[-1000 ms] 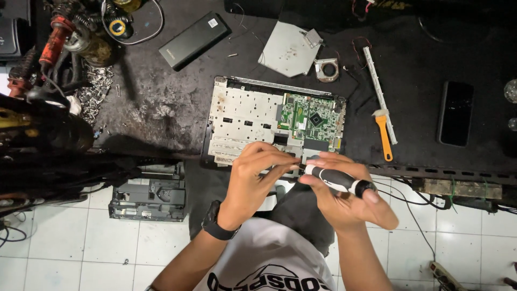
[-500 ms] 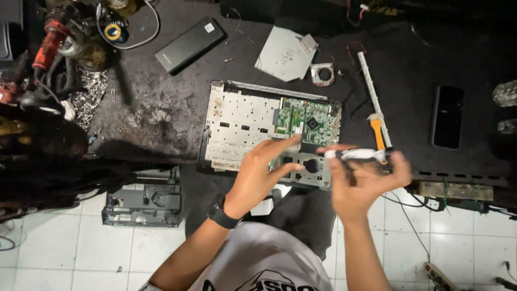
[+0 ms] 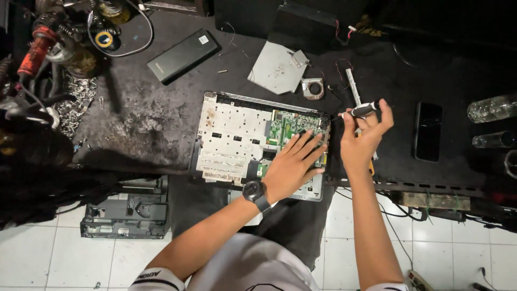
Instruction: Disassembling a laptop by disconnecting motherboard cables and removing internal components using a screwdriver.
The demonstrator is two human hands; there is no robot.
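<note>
One opened laptop (image 3: 237, 137) is seen at the front edge of the dark workbench (image 3: 140, 124), its metal plate and green circuit board bared. One screwdriver (image 3: 362, 110), black and white, is gripped in the right hand (image 3: 365, 141), raised just beyond the laptop's right edge. The left hand (image 3: 293, 164) is laid flat, fingers spread, on the board. Two phones (image 3: 183, 55) lie apart.

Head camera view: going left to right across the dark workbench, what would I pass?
Orange-handled tool → flat black slab-shaped device → opened laptop chassis → left hand resting on it → right hand holding a black-and-white screwdriver → black phone → clear glass bottles.
</note>
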